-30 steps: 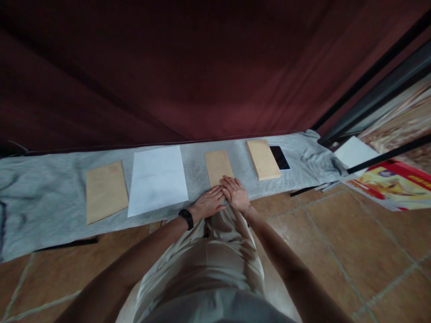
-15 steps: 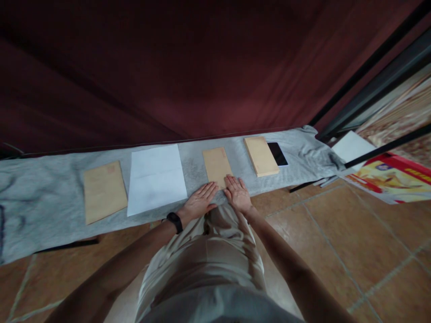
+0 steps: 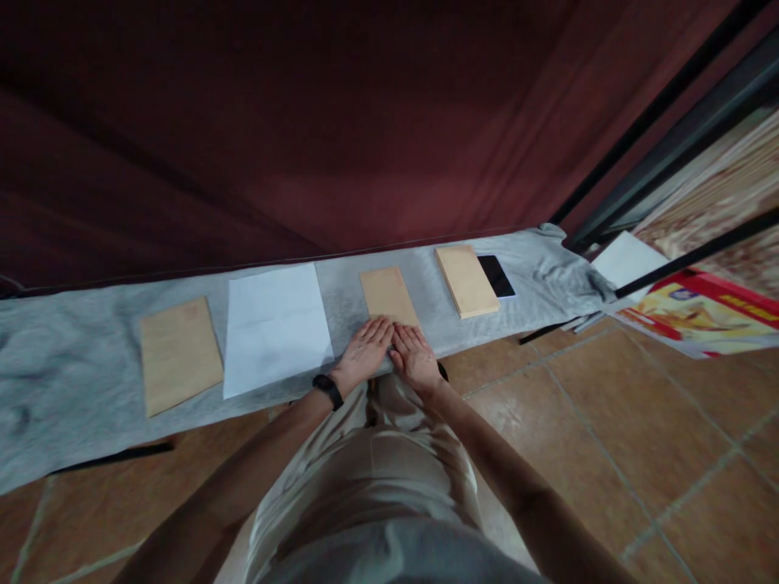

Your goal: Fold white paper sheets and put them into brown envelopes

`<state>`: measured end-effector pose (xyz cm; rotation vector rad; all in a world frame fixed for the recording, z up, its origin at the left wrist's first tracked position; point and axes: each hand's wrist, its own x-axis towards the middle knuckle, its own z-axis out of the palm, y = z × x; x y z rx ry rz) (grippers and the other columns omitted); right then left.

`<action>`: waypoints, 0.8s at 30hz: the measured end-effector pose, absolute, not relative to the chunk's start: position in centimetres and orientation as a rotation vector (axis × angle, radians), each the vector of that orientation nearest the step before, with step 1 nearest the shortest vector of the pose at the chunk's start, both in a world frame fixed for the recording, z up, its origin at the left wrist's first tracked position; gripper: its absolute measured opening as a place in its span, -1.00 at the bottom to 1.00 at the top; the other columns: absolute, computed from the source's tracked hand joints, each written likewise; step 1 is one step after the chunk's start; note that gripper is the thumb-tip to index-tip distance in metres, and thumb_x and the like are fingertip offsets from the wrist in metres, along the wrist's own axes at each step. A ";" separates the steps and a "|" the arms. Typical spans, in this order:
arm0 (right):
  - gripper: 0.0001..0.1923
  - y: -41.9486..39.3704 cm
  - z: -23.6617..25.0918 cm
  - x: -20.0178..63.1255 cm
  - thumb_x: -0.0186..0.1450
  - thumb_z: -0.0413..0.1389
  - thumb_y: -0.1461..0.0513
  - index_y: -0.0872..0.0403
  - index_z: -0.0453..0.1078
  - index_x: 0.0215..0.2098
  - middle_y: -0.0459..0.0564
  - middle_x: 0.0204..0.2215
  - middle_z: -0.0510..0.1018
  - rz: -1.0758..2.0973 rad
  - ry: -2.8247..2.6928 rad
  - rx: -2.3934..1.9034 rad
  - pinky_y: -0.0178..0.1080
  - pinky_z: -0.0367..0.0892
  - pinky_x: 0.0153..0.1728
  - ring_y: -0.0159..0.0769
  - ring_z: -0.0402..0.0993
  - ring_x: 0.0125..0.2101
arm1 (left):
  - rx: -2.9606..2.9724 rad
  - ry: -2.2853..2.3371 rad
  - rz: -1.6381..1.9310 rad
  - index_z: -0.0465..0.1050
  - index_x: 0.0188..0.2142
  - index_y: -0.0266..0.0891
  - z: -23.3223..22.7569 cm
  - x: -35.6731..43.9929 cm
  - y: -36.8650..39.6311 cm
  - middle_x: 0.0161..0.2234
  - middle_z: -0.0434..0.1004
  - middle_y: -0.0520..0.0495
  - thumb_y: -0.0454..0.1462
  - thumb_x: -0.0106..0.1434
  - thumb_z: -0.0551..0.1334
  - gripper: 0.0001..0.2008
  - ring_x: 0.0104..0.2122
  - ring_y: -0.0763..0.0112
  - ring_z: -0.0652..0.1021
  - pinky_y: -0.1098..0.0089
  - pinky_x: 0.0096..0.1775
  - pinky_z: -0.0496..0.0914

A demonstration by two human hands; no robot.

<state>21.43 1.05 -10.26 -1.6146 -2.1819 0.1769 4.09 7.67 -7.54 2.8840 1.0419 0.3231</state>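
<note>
A brown paper envelope (image 3: 388,294) lies flat on the grey cloth in front of me. My left hand (image 3: 368,347) rests flat over its near left part, fingers stretched out and together. Beside it, my right hand (image 3: 415,357) lies flat on the near right part, with the fingertips of both hands almost meeting. The near end of the envelope is hidden under the hands. To the left are white paper sheets (image 3: 277,328), and farther left another brown envelope (image 3: 181,355). A stack of brown envelopes (image 3: 467,280) sits to the right.
The grey cloth (image 3: 541,268) covers a long narrow bench against a dark red curtain (image 3: 341,146). A dark-screened phone or tablet (image 3: 497,276) lies partly behind the stack. Black metal bars and a red and yellow printed box (image 3: 699,312) stand at the right, above a tiled floor.
Both hands have moved inward over the near part of the envelope and are now closer together. The view has shifted slightly. The other papers lie as before.
</note>
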 end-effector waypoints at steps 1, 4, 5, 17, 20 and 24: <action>-0.44 1.0 -10.4 21.4 0.50 -0.04 0.12 0.17 0.19 0.40 0.18 0.37 0.28 0.174 -2.175 -1.621 0.10 -0.03 0.45 -0.08 0.12 0.40 | 2.868 1.031 0.328 0.23 0.36 -0.32 -7.4 4.7 7.8 0.33 0.33 -0.26 -0.33 0.39 0.01 -0.44 0.34 0.12 0.32 0.09 0.38 0.13; -0.43 1.0 -10.8 21.4 0.47 -0.01 0.14 0.24 0.21 0.38 0.26 0.34 0.32 0.171 -2.154 -1.637 0.15 -0.01 0.44 -0.05 0.12 0.39 | 2.812 0.920 0.331 0.24 0.35 -0.30 -7.2 6.5 8.3 0.36 0.29 -0.23 -0.18 0.47 0.00 -0.48 0.37 0.19 0.27 0.14 0.39 0.10; -0.41 1.0 -10.9 21.3 0.46 0.00 0.15 0.26 0.20 0.38 0.28 0.34 0.31 0.171 -2.154 -1.639 0.16 -0.01 0.44 -0.03 0.10 0.40 | 2.797 0.870 0.324 0.23 0.35 -0.28 -7.2 7.1 8.4 0.37 0.27 -0.20 -0.13 0.49 -0.01 -0.47 0.38 0.22 0.25 0.14 0.39 0.08; -0.57 1.1 -10.4 21.5 0.51 -0.06 0.15 0.14 0.40 0.23 0.19 0.19 0.50 0.197 -2.174 -1.621 0.21 -0.20 0.47 -0.09 0.25 0.32 | 2.720 0.770 0.284 0.25 0.35 -0.16 -8.9 8.1 10.9 0.39 0.24 -0.04 -0.14 0.53 -0.11 -0.50 0.40 0.36 0.17 0.15 0.42 0.00; -0.57 1.0 -10.5 21.6 0.50 -0.03 0.14 0.15 0.39 0.23 0.20 0.20 0.49 0.195 -2.177 -1.605 0.19 -0.21 0.47 -0.10 0.26 0.31 | 2.734 0.784 0.268 0.25 0.36 -0.17 -8.8 8.2 10.9 0.41 0.21 -0.03 -0.14 0.53 -0.13 -0.49 0.41 0.36 0.15 0.16 0.42 -0.01; -0.59 1.0 -10.4 21.5 0.49 0.01 0.15 0.14 0.39 0.22 0.18 0.17 0.52 0.146 -2.167 -1.573 0.19 -0.14 0.46 -0.10 0.28 0.29 | 2.735 0.872 0.246 0.23 0.37 -0.12 -8.4 8.2 10.7 0.41 0.20 0.01 -0.13 0.53 -0.15 -0.48 0.42 0.37 0.13 0.19 0.43 -0.03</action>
